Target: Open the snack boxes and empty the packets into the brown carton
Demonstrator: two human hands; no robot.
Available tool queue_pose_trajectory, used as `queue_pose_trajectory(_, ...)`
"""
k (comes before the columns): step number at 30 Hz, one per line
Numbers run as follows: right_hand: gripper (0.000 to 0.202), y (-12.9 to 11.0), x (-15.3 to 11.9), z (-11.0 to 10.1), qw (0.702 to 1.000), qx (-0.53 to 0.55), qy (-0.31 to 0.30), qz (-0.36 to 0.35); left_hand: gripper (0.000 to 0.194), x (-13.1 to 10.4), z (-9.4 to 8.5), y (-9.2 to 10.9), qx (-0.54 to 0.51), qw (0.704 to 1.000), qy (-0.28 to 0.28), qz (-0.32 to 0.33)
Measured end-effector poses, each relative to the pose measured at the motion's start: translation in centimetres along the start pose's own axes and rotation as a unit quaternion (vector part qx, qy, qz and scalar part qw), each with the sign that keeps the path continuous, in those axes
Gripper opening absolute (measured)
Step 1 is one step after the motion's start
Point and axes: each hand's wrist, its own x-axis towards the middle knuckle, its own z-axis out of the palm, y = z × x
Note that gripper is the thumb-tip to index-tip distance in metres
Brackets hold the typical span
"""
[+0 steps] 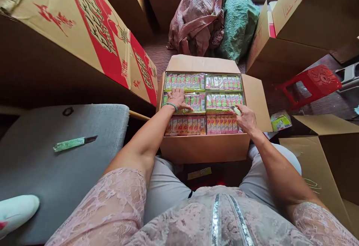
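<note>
An open cardboard carton [204, 149] stands between my knees, filled with packs in clear wrap. My left hand [177, 98], a beaded bracelet at its wrist, lies with fingers spread on the middle-left pack [198, 102] of green and pink boxes. At the carton's right side, my right hand [246, 119] is closed around a small knife [237, 110] with a pale handle. The knife's short dark tip points left, over the middle-right pack [221, 102]; whether it touches the wrap I cannot tell. Orange and pink packs [221, 125] fill the front row.
Printed cartons [112, 47] rise on the left. A grey padded seat [92, 126] holds a green-handled tool [70, 144]. Behind the carton slump a maroon sack [196, 21] and a green sack [237, 25]. On the right are a red stool [322, 81] and another open carton [305, 156].
</note>
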Motion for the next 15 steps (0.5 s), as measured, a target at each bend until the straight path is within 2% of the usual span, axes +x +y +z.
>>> queue_pose_trajectory(3,0.04,-0.4,0.1,-0.3,1.0,-0.004,-0.015,-0.001,0.09,-2.3,0.0,0.9,0.024,0.999,0.02,0.017)
queue_pose_trajectory(5,0.039,-0.7,0.0,-0.3,1.0,-0.008,-0.028,-0.005,0.076,-5.0,0.4,1.4,0.025,0.999,0.014,0.041)
queue_pose_trajectory(7,0.037,-0.9,0.0,-0.2,0.999,-0.007,-0.036,-0.017,0.071,-7.9,1.0,1.2,0.012,0.997,0.017,0.079)
queue_pose_trajectory(9,0.036,-1.3,0.0,-0.1,0.999,-0.002,-0.04,-0.025,0.085,-10.2,1.3,0.2,0.007,0.996,0.034,0.085)
queue_pose_trajectory(11,0.038,-1.7,-0.1,0.0,0.999,0.005,-0.043,-0.011,0.103,-11.4,1.3,-1.4,0.011,0.998,0.02,0.05)
queue_pose_trajectory(13,0.043,-2.2,-0.3,0.0,0.998,0.021,-0.053,0.023,0.1,-11.7,1.0,-3.0,0.004,0.999,-0.03,0.02)
queue_pose_trajectory(15,0.052,-2.7,-0.5,-0.2,0.994,0.05,-0.078,0.05,0.086,-11.6,0.6,-4.0,-0.005,0.998,-0.062,0.012)
